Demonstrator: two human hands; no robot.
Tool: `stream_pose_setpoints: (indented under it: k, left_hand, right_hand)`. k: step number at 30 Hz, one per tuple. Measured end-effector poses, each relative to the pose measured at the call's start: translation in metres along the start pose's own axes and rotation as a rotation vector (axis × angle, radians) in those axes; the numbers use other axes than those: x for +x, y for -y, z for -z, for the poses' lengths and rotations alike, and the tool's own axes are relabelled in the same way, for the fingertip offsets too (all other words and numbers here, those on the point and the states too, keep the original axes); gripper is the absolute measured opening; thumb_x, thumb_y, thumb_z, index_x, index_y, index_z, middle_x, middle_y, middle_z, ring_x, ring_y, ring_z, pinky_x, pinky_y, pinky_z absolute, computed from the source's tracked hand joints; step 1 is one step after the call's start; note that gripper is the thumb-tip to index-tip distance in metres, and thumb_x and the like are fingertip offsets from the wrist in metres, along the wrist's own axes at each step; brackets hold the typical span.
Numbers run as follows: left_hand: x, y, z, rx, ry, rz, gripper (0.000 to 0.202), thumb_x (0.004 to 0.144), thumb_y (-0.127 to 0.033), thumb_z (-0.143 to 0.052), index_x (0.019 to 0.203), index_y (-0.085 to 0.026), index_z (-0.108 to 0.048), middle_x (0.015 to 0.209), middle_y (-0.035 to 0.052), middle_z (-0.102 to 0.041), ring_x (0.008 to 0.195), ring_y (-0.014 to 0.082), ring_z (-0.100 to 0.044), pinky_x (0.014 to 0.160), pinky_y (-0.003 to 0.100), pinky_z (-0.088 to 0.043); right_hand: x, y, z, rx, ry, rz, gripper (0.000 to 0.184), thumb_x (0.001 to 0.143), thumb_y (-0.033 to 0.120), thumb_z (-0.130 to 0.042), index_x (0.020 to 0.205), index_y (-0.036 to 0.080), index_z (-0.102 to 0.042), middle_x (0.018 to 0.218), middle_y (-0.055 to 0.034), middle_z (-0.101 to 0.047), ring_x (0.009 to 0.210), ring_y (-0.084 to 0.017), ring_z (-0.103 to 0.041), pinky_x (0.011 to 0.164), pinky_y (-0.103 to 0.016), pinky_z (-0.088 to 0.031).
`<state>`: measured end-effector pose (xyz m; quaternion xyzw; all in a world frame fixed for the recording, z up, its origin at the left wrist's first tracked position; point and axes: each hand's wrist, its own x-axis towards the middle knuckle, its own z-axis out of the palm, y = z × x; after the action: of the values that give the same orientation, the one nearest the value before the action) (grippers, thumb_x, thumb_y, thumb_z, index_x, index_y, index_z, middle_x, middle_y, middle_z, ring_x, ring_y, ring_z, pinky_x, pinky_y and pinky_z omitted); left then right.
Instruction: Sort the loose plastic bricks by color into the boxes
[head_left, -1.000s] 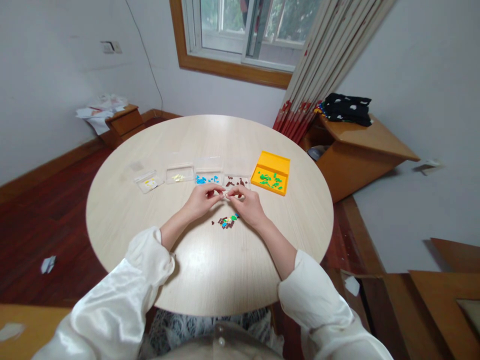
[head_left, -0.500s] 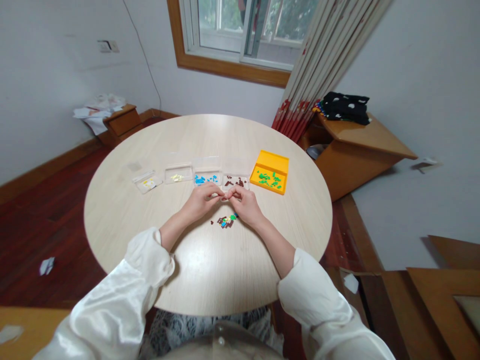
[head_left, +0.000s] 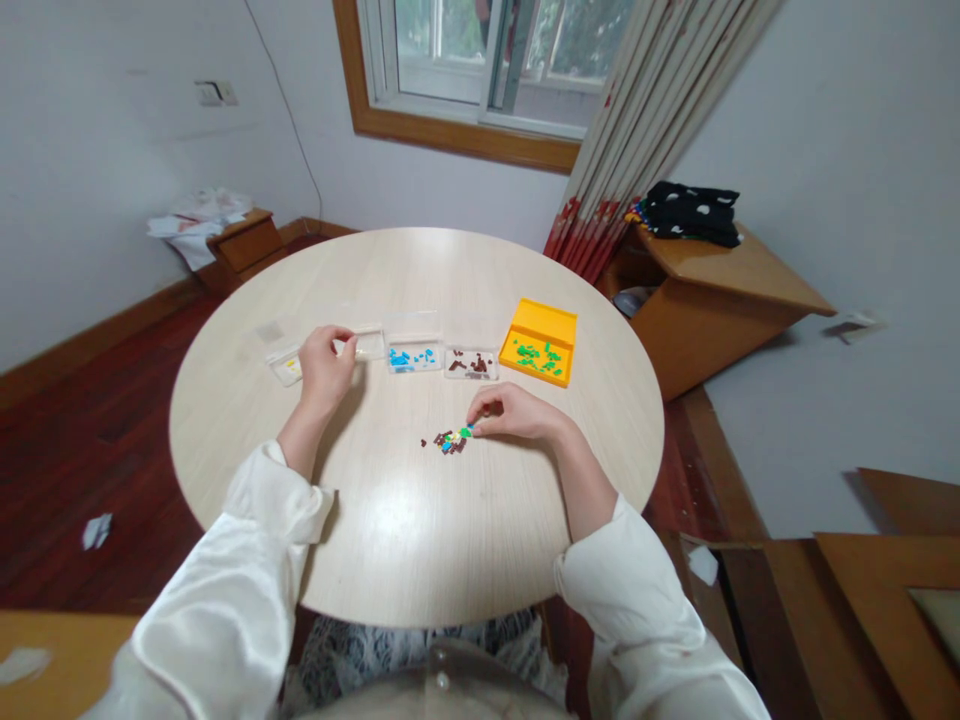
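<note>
Hovering by the clear tray [head_left: 371, 341] in the head view, the left hand [head_left: 327, 368] curls palm-down; what its grip holds, if anything, cannot be told. The right hand [head_left: 517, 411], wrist bent inward, pinches low at the right edge of the mixed pile [head_left: 448, 443], its contents equally unclear. The pile lies mid-surface [head_left: 502, 550], apparently for shared reach; other pieces [head_left: 400, 360] sit boxed by colour, presumably against mixing.

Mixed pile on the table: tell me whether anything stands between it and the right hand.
Nothing visible stands between the right hand and the mixed pile; the fingers are at its right edge, by a green piece. The box of brown pieces lies beyond.
</note>
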<state>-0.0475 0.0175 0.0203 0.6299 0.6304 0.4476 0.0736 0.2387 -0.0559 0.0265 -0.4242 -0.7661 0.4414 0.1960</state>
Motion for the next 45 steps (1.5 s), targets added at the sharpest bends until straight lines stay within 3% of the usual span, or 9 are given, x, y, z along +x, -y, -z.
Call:
stream_pose_setpoints:
  k: [7, 19, 26, 31, 34, 39, 42, 45]
  left_hand:
    - [0.004, 0.022, -0.008, 0.077, 0.056, 0.017, 0.011, 0.074, -0.02, -0.05, 0.075, -0.017, -0.06, 0.084, 0.007, -0.061, 0.086, 0.0219, -0.055, 0.086, 0.036, -0.041]
    - [0.007, 0.031, -0.012, 0.142, 0.121, 0.018, 0.022, 0.077, -0.022, -0.047, 0.084, -0.014, -0.066, 0.089, 0.0111, -0.063, 0.09, 0.0243, -0.056, 0.089, 0.039, -0.041]
    - [0.006, 0.022, -0.009, 0.062, 0.012, -0.042, 0.015, 0.079, -0.026, -0.051, 0.072, -0.017, -0.06, 0.079, 0.0077, -0.06, 0.084, 0.0227, -0.055, 0.083, 0.037, -0.041]
    - [-0.006, -0.002, -0.008, -0.055, -0.024, -0.15, 0.022, 0.079, -0.027, -0.056, 0.06, -0.019, -0.05, 0.066, 0.0019, -0.054, 0.07, 0.0167, -0.051, 0.07, 0.031, -0.04]
    - [-0.026, -0.025, -0.015, -0.139, 0.166, -0.24, 0.022, 0.079, -0.026, -0.058, 0.06, -0.018, -0.052, 0.063, 0.0002, -0.054, 0.063, 0.0143, -0.049, 0.064, 0.028, -0.039]
    - [-0.066, -0.062, -0.029, -0.213, 0.624, -0.462, 0.012, 0.079, -0.028, -0.062, 0.075, -0.016, -0.066, 0.08, 0.0056, -0.063, 0.079, 0.0173, -0.057, 0.077, 0.031, -0.044]
    - [-0.081, -0.073, -0.032, -0.169, 0.738, -0.48, 0.016, 0.077, -0.031, -0.066, 0.08, -0.016, -0.068, 0.083, 0.0081, -0.063, 0.082, 0.0198, -0.058, 0.079, 0.034, -0.045]
    - [-0.086, -0.075, -0.034, -0.128, 0.76, -0.443, 0.013, 0.075, -0.029, -0.067, 0.079, -0.016, -0.069, 0.083, 0.0087, -0.063, 0.082, 0.0215, -0.058, 0.08, 0.036, -0.046]
  right_hand:
    - [0.002, 0.003, -0.003, -0.095, 0.068, 0.044, 0.012, 0.066, 0.017, -0.074, 0.077, 0.015, -0.072, 0.076, -0.0014, -0.062, 0.071, -0.011, -0.053, 0.069, -0.025, -0.042]
    - [0.005, -0.002, -0.005, -0.103, 0.037, 0.054, 0.008, 0.073, 0.019, -0.067, 0.078, 0.015, -0.072, 0.075, -0.0018, -0.062, 0.07, -0.012, -0.054, 0.068, -0.026, -0.042]
    - [0.005, 0.0, -0.006, -0.004, -0.042, 0.105, 0.006, 0.075, 0.019, -0.064, 0.072, 0.016, -0.068, 0.079, -0.0034, -0.065, 0.077, -0.014, -0.058, 0.073, -0.029, -0.045]
    - [0.006, 0.0, -0.007, 0.15, -0.211, -0.007, 0.008, 0.075, 0.022, -0.062, 0.075, 0.015, -0.067, 0.077, -0.0035, -0.066, 0.074, -0.014, -0.059, 0.075, -0.032, -0.047]
    - [0.008, -0.002, -0.005, 0.143, -0.374, -0.013, 0.008, 0.072, 0.023, -0.065, 0.073, 0.015, -0.067, 0.076, -0.0037, -0.067, 0.071, -0.014, -0.058, 0.072, -0.031, -0.047]
    - [0.011, -0.017, 0.009, 0.128, -0.657, -0.015, 0.012, 0.068, 0.026, -0.067, 0.075, 0.016, -0.069, 0.077, -0.0046, -0.07, 0.071, -0.015, -0.061, 0.071, -0.032, -0.048]
    - [0.009, -0.03, 0.02, 0.089, -0.842, -0.026, 0.014, 0.07, 0.026, -0.063, 0.076, 0.016, -0.07, 0.081, -0.0062, -0.072, 0.077, -0.018, -0.064, 0.077, -0.034, -0.05]
    - [0.004, -0.044, 0.03, 0.0, -1.016, -0.068, 0.018, 0.074, 0.028, -0.06, 0.078, 0.016, -0.072, 0.086, -0.0078, -0.073, 0.082, -0.02, -0.066, 0.082, -0.037, -0.051]
